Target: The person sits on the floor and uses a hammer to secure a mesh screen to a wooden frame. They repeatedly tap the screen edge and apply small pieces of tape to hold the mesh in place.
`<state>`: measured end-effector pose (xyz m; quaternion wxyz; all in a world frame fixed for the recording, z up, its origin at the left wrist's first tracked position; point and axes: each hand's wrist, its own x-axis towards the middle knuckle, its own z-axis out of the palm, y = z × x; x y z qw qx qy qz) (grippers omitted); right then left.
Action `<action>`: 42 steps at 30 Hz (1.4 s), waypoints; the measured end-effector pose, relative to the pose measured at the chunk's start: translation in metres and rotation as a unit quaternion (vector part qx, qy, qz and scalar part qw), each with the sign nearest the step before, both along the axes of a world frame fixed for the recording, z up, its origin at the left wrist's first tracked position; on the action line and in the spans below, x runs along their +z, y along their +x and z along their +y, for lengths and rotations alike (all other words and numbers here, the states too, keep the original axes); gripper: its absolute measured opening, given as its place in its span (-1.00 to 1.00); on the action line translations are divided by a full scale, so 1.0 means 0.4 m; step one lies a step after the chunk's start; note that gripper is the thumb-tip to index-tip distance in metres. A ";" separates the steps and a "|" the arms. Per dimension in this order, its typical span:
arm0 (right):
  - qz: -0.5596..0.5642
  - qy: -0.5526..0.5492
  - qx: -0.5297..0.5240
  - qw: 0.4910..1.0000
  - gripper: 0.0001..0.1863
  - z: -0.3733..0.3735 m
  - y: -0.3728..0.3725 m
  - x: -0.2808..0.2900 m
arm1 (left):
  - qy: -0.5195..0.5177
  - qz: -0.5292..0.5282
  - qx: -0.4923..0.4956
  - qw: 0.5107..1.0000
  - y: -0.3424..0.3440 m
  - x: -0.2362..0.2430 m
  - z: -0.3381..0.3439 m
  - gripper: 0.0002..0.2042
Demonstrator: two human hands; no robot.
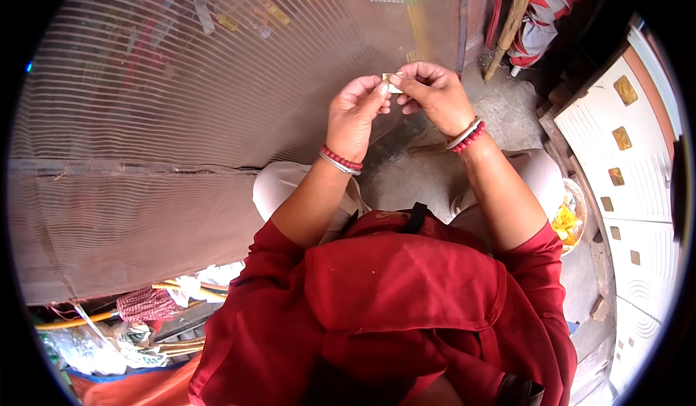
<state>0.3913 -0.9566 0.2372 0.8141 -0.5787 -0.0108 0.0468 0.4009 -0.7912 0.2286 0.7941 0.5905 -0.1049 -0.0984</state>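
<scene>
Both my hands meet just above the middle of the view, pinching a small flat pale piece with a yellowish patch, possibly a card or packet. My left hand grips it from the left with thumb and fingers; my right hand holds its right part, thumb on top and the other fingers curled. Red bead and metal bracelets circle both wrists. Below lie my red top with a large flap and my pale-trousered legs.
A ribbed translucent brown panel fills the left. A pole and red-white folded fabric stand upper right. A white patterned door and a bowl with yellow items are at right. Hoses, bags and a checked bundle lie lower left.
</scene>
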 end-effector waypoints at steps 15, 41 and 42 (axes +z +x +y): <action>0.038 0.274 0.073 0.958 -0.90 -0.026 -0.016 -0.029 | 0.028 -0.075 -0.049 0.996 0.007 0.025 -0.024 -0.89; 0.048 0.122 -0.024 0.991 -0.91 -0.020 0.006 -0.076 | -0.030 0.043 -0.045 0.998 0.001 -0.026 -0.028 -0.86; 0.050 0.113 -0.027 0.992 -0.90 -0.019 0.005 -0.079 | -0.030 0.045 -0.037 0.998 0.001 -0.029 -0.028 -0.87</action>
